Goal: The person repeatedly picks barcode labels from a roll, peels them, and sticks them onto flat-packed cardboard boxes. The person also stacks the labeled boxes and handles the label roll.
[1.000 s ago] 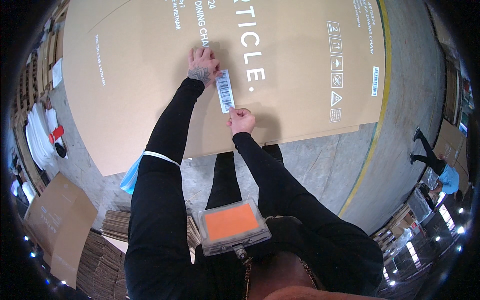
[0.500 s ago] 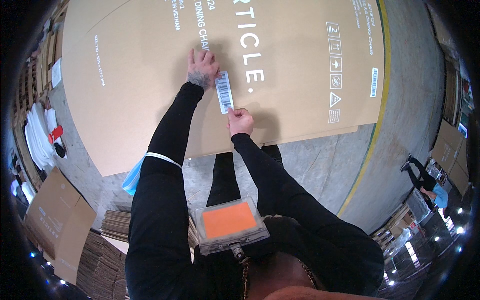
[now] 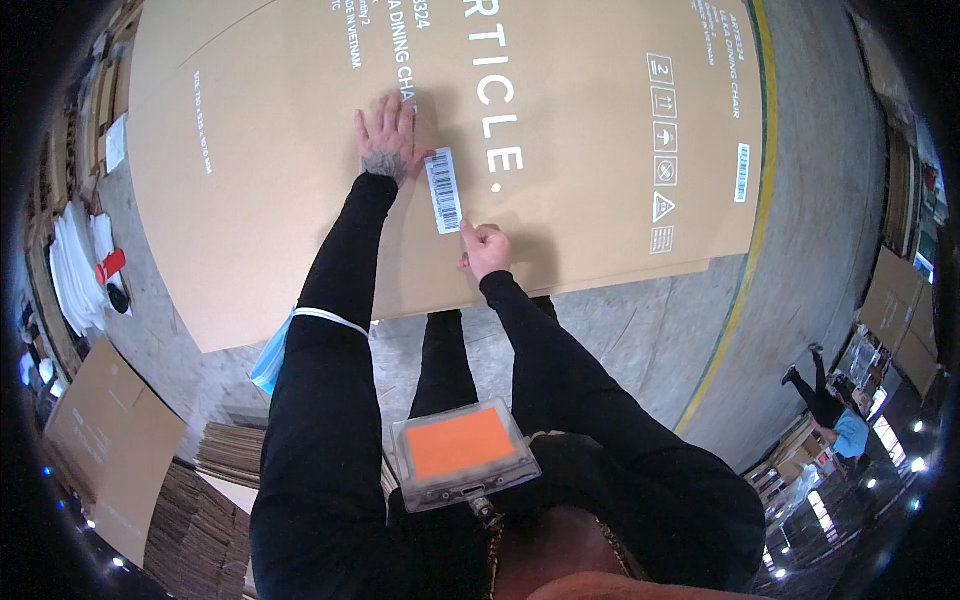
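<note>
Cardboard sheet [image 3: 300, 180]: This is the biggest thing here. It is a big, flat, brown sheet with white print and little picture signs on it. It lies on the grey floor [image 3: 640, 340], right in front of the person.

Barcode sticker [image 3: 443, 190]: A long, thin, white sticker with black lines. It sits on the cardboard sheet, between the two hands, a bit tilted.

Left hand [image 3: 385, 140]: It lies flat on the cardboard sheet, fingers spread wide. It holds nothing. It is just beside the top of the barcode sticker and presses the sheet down.

Right hand [image 3: 485, 248]: The fingers are curled in, almost a fist. It touches the bottom end of the barcode sticker. I cannot tell if it pinches that end or only pushes on it.

How to do it well: I think the sticker is being stuck down. It helps to keep the left hand still, so the sheet does not slide. Rub from one end to the other, so no bumps stay under it. Press the corners too.

Orange badge [image 3: 460, 445]: A see-through holder with an orange card hangs at the person's chest.

Cardboard stacks [image 3: 200, 500]: More folded cardboard lies low on the left.
</note>
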A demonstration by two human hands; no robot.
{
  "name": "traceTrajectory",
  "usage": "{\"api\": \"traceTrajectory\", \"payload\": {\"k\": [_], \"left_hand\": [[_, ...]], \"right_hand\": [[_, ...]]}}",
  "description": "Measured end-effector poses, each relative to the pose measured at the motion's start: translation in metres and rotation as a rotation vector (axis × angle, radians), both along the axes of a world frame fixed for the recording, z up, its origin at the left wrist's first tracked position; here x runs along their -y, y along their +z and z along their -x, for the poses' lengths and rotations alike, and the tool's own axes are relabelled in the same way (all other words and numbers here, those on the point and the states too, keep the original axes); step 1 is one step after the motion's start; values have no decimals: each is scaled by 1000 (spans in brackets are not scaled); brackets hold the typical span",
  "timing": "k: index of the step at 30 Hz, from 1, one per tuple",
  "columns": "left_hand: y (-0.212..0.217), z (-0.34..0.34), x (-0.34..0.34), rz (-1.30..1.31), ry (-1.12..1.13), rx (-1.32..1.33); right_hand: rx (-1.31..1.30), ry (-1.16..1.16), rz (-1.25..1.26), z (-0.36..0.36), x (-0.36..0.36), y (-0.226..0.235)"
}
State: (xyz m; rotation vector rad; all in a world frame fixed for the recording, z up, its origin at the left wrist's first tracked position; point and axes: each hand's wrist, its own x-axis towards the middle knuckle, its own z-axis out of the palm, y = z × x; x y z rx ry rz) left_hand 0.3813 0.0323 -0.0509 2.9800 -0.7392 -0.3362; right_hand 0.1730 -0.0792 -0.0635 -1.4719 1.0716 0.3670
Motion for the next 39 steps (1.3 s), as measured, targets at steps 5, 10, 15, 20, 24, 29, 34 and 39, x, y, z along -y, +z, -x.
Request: {"api": "traceTrajectory", "payload": {"k": [5, 10, 15, 20, 24, 29, 34, 39], "left_hand": [[-20, 65, -12, 105, -280, -15], [-24, 93, -1, 153, -293, -105], [-21, 96, 5, 168, -240, -93], [-23, 103, 45, 199, 44, 21], [-33, 98, 66, 153, 235, 143], [-26, 141, 62, 179, 234, 53], [-11, 252, 43, 143, 268, -78], [27, 357, 25, -116, 272, -318]], "right_hand": [[205, -109, -217, 27, 25, 4], [203, -61, -145, 62, 46, -2], [197, -106, -197, 68, 58, -1], [324, -138, -146, 46, 70, 5], [376, -124, -184, 28, 81, 8], [328, -56, -232, 41, 102, 10], [89, 58, -311, 95, 124, 16], [-518, -123, -411, 151, 168, 41]]}}
